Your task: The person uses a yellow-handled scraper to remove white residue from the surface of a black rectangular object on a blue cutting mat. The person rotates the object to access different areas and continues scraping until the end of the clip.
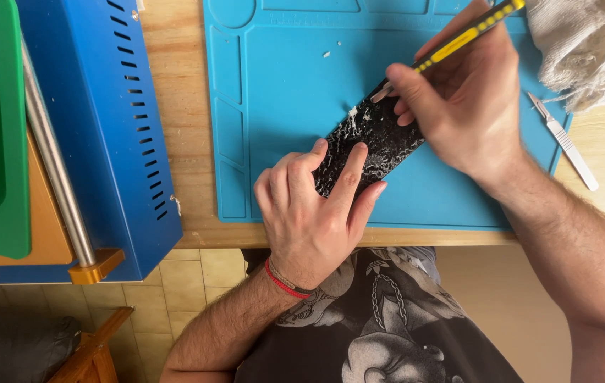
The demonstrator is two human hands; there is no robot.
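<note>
The left hand (313, 213), nearest, presses its spread fingers on the cracked black glass phone panel (373, 145), which lies on the blue silicone mat (281, 106). The right hand (465, 106) pinches a yellow-handled scraper (458, 41); keeping the blade flat should lift residue cleanly.

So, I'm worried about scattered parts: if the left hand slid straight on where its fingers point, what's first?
Likely the right hand, working a yellow-handled tool on the cracked black panel beneath the left hand.
</note>
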